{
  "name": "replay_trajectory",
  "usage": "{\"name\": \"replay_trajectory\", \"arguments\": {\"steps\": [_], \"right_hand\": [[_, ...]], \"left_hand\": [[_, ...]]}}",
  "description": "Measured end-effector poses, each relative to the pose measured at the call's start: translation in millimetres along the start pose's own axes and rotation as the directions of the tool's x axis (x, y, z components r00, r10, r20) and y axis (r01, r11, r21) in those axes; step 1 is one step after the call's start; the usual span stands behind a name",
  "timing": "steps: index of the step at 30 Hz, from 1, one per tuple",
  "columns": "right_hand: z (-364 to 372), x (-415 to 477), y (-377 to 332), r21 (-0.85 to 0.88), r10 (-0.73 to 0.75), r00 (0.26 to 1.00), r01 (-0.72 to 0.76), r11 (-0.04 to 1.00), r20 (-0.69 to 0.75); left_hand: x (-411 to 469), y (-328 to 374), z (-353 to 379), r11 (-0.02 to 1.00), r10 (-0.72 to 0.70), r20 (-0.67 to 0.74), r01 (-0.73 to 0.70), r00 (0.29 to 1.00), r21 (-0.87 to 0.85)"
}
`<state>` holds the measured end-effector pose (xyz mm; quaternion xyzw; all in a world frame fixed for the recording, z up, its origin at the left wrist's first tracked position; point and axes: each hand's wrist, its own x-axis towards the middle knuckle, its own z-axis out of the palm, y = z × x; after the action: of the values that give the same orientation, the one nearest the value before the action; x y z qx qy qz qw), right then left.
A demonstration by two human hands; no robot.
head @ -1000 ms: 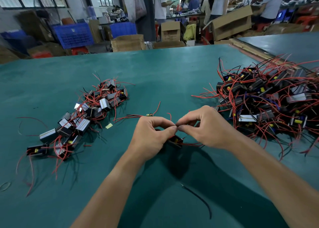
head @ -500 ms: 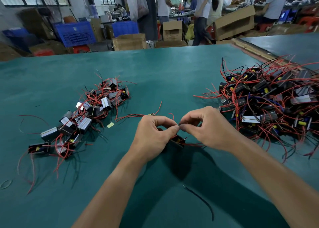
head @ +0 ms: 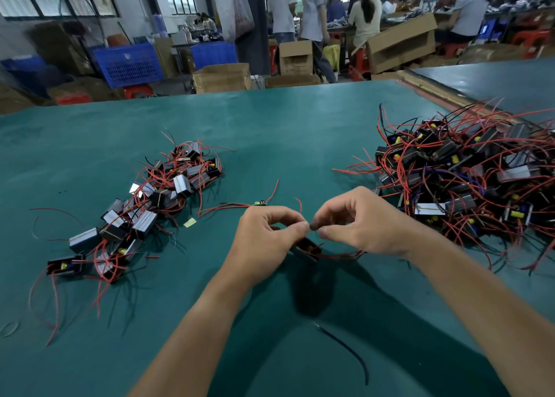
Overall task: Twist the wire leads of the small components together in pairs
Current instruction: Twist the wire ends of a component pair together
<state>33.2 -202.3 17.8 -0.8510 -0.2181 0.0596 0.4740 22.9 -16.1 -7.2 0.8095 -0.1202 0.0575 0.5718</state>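
On the bench [head: 270,120], between a small pile [head: 144,204] toward its left edge and a big tangle [head: 465,180] at its right edge, left hand [head: 264,240] and right hand [head: 366,225] are pinching the wire leads [head: 313,226] of one component [head: 309,249] sitting just beneath, fingertips [head: 302,228] nearly meeting, presumably for twisting.

Head-worn wide-angle view, facing forward-down over green table [head: 285,120]; left hand [head: 264,240], right hand [head: 363,225] close at centre.

Over a green worktop [head: 285,126], a left hand [head: 267,243] and right hand [head: 363,225] pinch the wire leads [head: 312,226] of a small black component [head: 309,249]; tangled component piles [head: 456,180] lie either side.
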Motion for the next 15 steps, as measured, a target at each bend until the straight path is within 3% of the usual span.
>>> {"name": "replay_trajectory", "arguments": {"steps": [5,9,15], "right_hand": [[3.3,0.6,5.0,-0.238,-0.140,0.984,0.110,0.965,-0.114],[5.8,1.3,5.9,-0.202,-0.189,0.969,0.156,0.967,-0.161],[4.6,0.9,4.8,-0.166,-0.179,0.974,0.155,0.974,-0.140]], "left_hand": [[0.5,4.3,-3.8,0.980,-0.154,0.073,0.161,0.985,-0.112],[-0.8,7.7,-5.3,0.967,-0.200,0.085,0.211,0.976,-0.145],[-2.5,5.1,-4.8,0.975,-0.158,0.105,0.172,0.982,-0.139]]}}
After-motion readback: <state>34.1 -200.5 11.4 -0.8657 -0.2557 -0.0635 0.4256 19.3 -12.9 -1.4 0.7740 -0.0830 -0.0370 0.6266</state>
